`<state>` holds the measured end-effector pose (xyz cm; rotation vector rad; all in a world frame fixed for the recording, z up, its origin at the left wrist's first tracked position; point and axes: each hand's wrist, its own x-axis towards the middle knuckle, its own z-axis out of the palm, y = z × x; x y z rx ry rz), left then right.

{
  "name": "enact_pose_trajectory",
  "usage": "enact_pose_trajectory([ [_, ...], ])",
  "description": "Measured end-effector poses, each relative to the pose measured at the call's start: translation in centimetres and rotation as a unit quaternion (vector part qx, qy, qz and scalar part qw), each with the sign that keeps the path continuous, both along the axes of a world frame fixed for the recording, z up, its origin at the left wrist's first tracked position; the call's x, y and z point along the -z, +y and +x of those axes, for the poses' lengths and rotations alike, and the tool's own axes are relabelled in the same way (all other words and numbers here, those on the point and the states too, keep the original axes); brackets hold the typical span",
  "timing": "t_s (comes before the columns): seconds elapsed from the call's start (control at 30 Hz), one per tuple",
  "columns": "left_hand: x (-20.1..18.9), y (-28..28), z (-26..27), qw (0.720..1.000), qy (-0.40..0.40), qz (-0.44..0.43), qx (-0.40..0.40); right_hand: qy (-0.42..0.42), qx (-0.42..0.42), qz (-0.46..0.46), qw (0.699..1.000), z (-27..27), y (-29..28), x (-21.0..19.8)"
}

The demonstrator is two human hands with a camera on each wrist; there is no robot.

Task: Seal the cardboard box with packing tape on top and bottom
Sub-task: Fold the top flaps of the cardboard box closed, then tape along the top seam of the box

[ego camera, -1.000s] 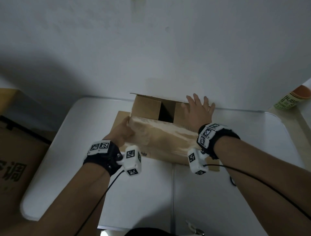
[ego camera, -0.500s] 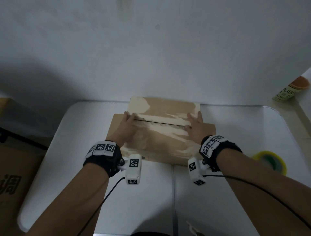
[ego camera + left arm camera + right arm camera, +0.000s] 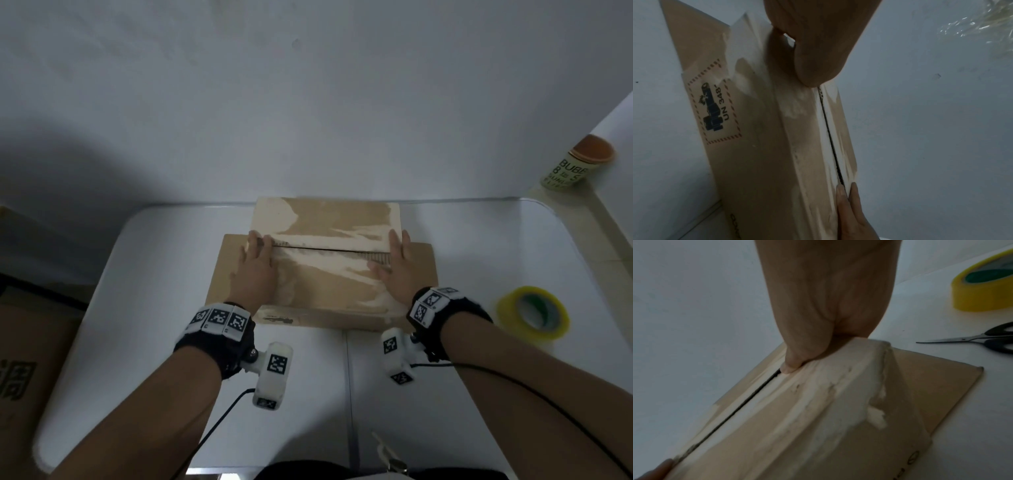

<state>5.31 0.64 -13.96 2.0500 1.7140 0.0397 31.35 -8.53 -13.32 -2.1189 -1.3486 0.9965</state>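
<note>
The brown cardboard box (image 3: 325, 274) stands mid-table with its two top flaps folded down, meeting at a dark seam (image 3: 329, 249). Pale torn patches of old tape cover its top. My left hand (image 3: 255, 263) lies flat on the left end of the seam, fingers straight, and my right hand (image 3: 397, 263) presses the right end the same way. In the left wrist view the left hand (image 3: 813, 48) rests on the box (image 3: 766, 146). The right wrist view has the right hand (image 3: 828, 305) on the flap edge. A yellow tape roll (image 3: 532, 313) lies right of the box, untouched.
Scissors (image 3: 982, 339) lie on the white table (image 3: 308, 394) by the tape roll (image 3: 982, 293). Cardboard flaps (image 3: 424, 270) stick out flat at the box's sides. A green bottle (image 3: 575, 164) stands on a ledge far right. A large carton (image 3: 30, 359) sits left of the table. The wall is close behind.
A second ago the box top was open, my right hand on the far flap. Both flaps are now folded down and my hands have settled flat at the seam's ends.
</note>
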Motion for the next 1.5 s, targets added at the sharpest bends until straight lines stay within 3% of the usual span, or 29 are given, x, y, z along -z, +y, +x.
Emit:
enact_pose_trajectory([
  [0.13,-2.0,-1.1,2.2,0.992,0.114,0.015,0.054,0.008,0.001,0.017,1.0,0.2,0.1,0.9],
  [0.2,-2.7,-1.2,4.4,0.977,0.107,0.041,0.18,0.002,-0.001,0.022,1.0,0.3,0.1,1.1],
  [0.27,-3.1,-1.0,7.7,0.942,0.076,0.033,0.324,-0.01,0.0,0.017,1.0,0.3,0.1,1.2],
  [0.33,-4.1,-0.8,11.4,0.916,0.09,0.01,0.391,-0.009,0.0,0.0,1.0,0.6,0.2,0.9],
  [0.47,-5.9,-0.3,15.9,0.936,0.131,-0.025,0.326,0.003,-0.026,0.004,1.0,2.7,-0.6,-0.5],
  [0.53,-6.2,0.0,17.5,0.942,0.144,-0.022,0.302,-0.026,0.043,0.011,0.999,5.0,-2.3,-0.7],
  [0.63,-6.6,-0.5,20.2,0.925,0.215,0.011,0.314,-0.095,0.189,-0.009,0.977,9.5,-6.0,0.9],
  [0.73,-6.3,-1.1,22.4,0.898,0.29,0.006,0.33,-0.126,0.266,-0.065,0.953,13.2,-9.5,2.9],
  [0.83,-5.6,-0.9,23.7,0.888,0.312,-0.029,0.337,-0.16,0.312,-0.191,0.917,15.7,-11.9,4.2],
  [0.93,-5.8,-0.6,24.3,0.868,0.336,-0.037,0.364,-0.139,0.326,-0.256,0.899,16.5,-12.9,5.1],
  [1.0,-6.2,-0.4,24.5,0.857,0.354,-0.05,0.371,-0.172,0.301,-0.272,0.898,16.9,-13.3,5.8],
  [1.23,-6.1,0.0,23.9,0.859,0.34,-0.073,0.375,-0.229,0.251,-0.31,0.888,18.1,-13.4,6.3],
  [1.4,-5.7,0.7,23.2,0.872,0.313,-0.089,0.366,-0.208,0.217,-0.243,0.922,18.9,-12.7,5.8],
  [1.5,-5.5,0.9,22.8,0.875,0.301,-0.081,0.371,-0.17,0.262,-0.163,0.936,18.3,-11.3,4.4],
])
